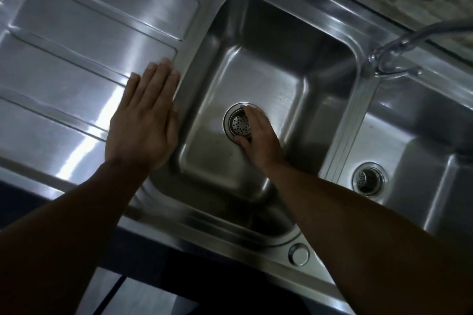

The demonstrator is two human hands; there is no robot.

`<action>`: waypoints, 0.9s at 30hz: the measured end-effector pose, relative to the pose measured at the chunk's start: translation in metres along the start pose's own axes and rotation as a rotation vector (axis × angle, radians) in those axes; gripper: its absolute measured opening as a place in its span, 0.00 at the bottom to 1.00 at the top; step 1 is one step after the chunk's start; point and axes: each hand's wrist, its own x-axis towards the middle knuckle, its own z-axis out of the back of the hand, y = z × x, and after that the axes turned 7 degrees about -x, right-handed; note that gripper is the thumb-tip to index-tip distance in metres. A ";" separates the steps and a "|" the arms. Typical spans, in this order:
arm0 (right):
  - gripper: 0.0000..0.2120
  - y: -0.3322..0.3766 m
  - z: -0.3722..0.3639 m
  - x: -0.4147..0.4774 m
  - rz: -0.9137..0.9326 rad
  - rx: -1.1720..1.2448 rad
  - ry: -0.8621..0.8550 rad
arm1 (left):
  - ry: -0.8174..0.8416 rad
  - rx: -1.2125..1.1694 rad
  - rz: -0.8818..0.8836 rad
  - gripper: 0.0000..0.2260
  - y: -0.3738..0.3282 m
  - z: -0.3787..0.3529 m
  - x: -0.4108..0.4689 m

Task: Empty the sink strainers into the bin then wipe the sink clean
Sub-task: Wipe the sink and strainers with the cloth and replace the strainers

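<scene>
Below, steel sink [330, 41], right hand [258, 133] on strainer [239, 124]

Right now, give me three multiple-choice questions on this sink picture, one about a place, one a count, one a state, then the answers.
1. Where does the left hand rest?
A. flat on the draining board beside the left basin
B. on the tap
C. inside the right basin

2. How many basins with a strainer show?
A. one
B. two
C. three

3. How is the strainer in the left basin?
A. lifted clear above the sink
C. lying on the draining board
B. seated in its drain, the right hand's fingers on it

Answers: 1 A, its palm lies on the draining board; 2 B, a second strainer sits in the right basin; 3 B, the right hand curls round its rim.
</scene>
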 end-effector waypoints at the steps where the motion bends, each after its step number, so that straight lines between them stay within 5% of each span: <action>1: 0.39 0.000 -0.002 0.000 -0.013 0.007 -0.011 | 0.004 0.002 0.000 0.25 0.000 0.000 0.000; 27: 0.34 0.013 0.014 -0.035 -0.123 0.062 0.135 | 0.050 -0.045 0.017 0.25 -0.004 0.006 -0.002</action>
